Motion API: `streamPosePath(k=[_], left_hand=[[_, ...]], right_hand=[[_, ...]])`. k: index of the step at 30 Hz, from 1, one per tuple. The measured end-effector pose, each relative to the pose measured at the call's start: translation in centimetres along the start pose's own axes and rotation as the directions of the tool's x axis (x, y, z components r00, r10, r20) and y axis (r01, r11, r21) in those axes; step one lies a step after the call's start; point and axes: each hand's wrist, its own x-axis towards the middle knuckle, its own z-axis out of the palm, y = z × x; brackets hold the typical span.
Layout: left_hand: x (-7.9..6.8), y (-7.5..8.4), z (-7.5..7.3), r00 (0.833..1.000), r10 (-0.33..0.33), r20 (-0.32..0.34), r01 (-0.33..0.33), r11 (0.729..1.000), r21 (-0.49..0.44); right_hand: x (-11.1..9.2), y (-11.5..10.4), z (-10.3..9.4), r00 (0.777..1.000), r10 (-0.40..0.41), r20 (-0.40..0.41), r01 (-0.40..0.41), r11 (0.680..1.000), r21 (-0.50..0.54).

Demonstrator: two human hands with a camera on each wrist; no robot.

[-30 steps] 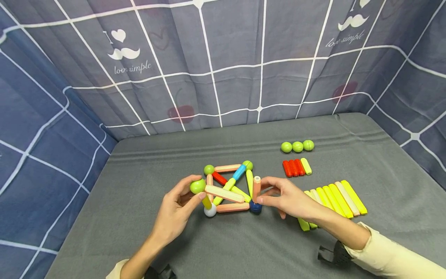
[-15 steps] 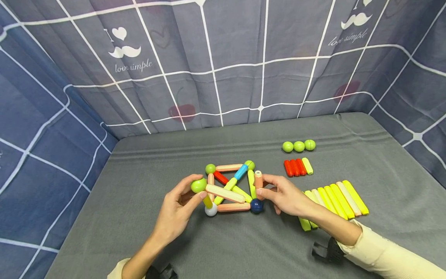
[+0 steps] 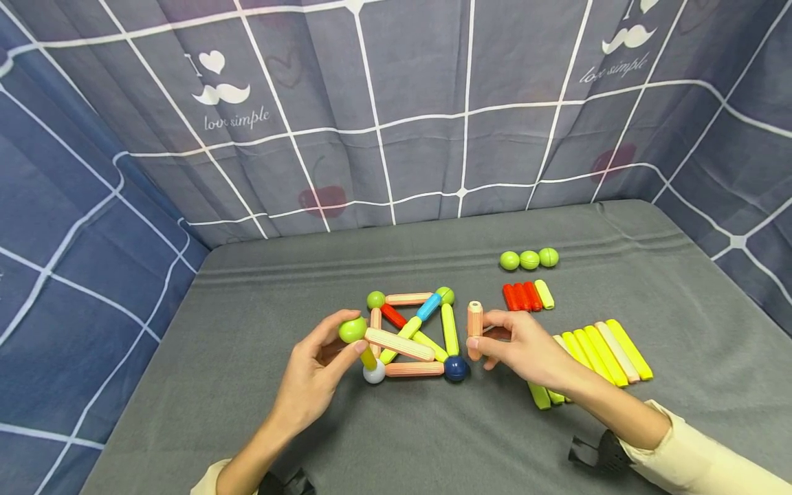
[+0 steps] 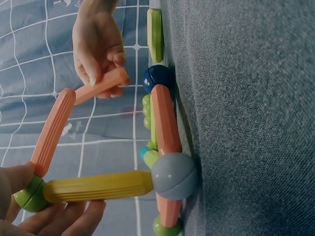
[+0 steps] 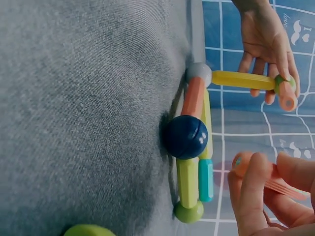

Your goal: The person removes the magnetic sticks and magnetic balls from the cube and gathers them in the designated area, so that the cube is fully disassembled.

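Note:
My left hand [image 3: 322, 371] pinches a green ball [image 3: 353, 330] on top of an upright yellow rod [image 4: 98, 187], which stands on a grey ball [image 3: 374, 372]. From that green ball a salmon rod [image 3: 399, 344] sticks out to the right, its other end free in the air. My right hand [image 3: 522, 344] holds another salmon rod [image 3: 474, 330] roughly upright between thumb and fingers, apart from the navy ball [image 3: 456, 368]. On the table lies a four-sided frame of rods and balls, with crossed rods inside, including a blue rod [image 3: 429, 306] and a red rod [image 3: 393, 315].
Three loose green balls [image 3: 529, 260] lie in a row at the back right. Below them are several short red rods [image 3: 522, 297] beside a short yellow-green one [image 3: 544, 294]. Several long yellow and pale rods [image 3: 603, 354] lie side by side, partly behind my right forearm. A curtain [image 3: 421, 165] hangs behind.
My right hand has moved the salmon rod off the navy ball, slightly up and then to the right. My left hand stays on the green ball.

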Motion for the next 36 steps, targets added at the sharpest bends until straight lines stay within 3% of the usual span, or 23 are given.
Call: streamPosePath(k=[4,9,17,25,30,33,36], left_hand=[[0.0,0.0,0.0,1.0,0.008,0.0,-0.008,1.0,-0.001],[0.0,0.0,0.0,1.0,0.013,0.0,-0.013,1.0,-0.007],[0.1,0.0,0.1,1.0,0.0,-0.003,0.0,1.0,-0.002],[0.1,0.0,0.0,1.0,-0.008,-0.01,0.008,1.0,0.009],[0.1,0.0,0.0,1.0,-0.01,-0.011,0.01,1.0,0.011],[0.1,0.0,0.1,1.0,-0.01,-0.014,0.01,1.0,0.011],[0.1,-0.1,0.1,1.0,-0.008,-0.018,0.009,1.0,0.01]], right_hand=[[-0.8,-0.2,-0.4,1.0,-0.009,0.004,0.009,1.0,0.014],[-2.4,-0.1,-1.6,0.998,-0.033,-0.05,0.036,0.998,0.051],[-5.9,1.4,-6.6,0.98,-0.07,-0.187,0.063,0.997,-0.045],[-8.6,4.7,-12.4,0.954,0.116,-0.276,-0.171,0.968,-0.182],[-9.3,6.9,-14.7,0.938,0.154,-0.31,-0.261,0.903,-0.341],[-9.6,7.8,-15.5,0.939,0.187,-0.288,-0.292,0.878,-0.38],[-9.9,8.5,-15.9,0.953,0.213,-0.217,-0.281,0.889,-0.361]])
